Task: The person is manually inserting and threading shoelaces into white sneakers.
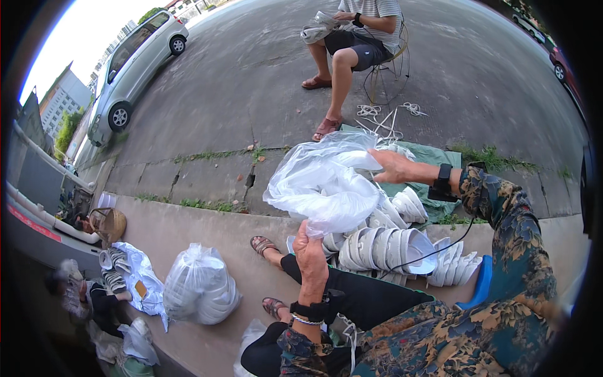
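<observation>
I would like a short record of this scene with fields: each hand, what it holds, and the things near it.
left hand: left hand grips the gathered neck of the clear plastic bag
right hand: right hand holds the bag's upper edge
below the bag: stacks of white bowls
on the ground at left: tied clear bag of white dishes
behind: seated person, silver car

The thin translucent plastic bag (323, 182) looks glossy and crinkled. The stacked white plastic cup-shaped pieces (383, 248) look smooth with a slight sheen. The tied clear plastic sack (200, 286) shines too. The grey concrete pavement (251, 75) is rough, matt and cracked. The floral cloth sleeve (515, 239) looks soft and matt.
</observation>
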`<state>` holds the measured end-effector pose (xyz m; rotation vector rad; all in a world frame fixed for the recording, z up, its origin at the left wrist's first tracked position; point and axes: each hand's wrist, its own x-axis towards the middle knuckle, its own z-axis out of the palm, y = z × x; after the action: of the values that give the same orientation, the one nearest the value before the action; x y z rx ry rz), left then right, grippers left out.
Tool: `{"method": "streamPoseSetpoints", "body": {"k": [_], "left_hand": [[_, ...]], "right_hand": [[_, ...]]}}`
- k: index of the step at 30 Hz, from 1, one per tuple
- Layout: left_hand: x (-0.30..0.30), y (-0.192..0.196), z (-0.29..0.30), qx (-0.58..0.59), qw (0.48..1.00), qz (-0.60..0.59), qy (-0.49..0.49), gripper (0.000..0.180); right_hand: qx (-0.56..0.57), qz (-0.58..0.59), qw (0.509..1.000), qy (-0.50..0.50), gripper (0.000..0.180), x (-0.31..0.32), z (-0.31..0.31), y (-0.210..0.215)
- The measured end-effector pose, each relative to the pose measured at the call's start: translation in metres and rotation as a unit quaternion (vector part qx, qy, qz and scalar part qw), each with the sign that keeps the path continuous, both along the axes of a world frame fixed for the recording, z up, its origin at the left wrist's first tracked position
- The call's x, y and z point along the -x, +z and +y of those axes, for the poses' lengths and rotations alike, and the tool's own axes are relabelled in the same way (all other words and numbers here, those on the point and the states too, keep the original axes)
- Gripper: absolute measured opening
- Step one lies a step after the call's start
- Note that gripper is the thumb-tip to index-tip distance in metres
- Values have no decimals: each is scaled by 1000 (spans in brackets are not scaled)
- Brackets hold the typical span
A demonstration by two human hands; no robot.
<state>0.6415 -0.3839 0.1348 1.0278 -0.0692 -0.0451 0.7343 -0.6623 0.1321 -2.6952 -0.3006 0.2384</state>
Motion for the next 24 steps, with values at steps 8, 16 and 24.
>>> {"method": "streamPoseSetpoints", "body": {"k": [8, 16, 24], "left_hand": [[15, -3, -19, -101, 992, -18, -74, 21], [17, 1, 6, -124, 991, -22, -46, 36], [66, -81, 106, -242, 945, 207, 75, 37]], "right_hand": [[-223, 0, 967, 125, 76, 60, 63, -191], [-303, 66, 947, 87, 71, -46, 87, -178], [-390, 233, 876, -164, 66, -187, -9, -98]]}}
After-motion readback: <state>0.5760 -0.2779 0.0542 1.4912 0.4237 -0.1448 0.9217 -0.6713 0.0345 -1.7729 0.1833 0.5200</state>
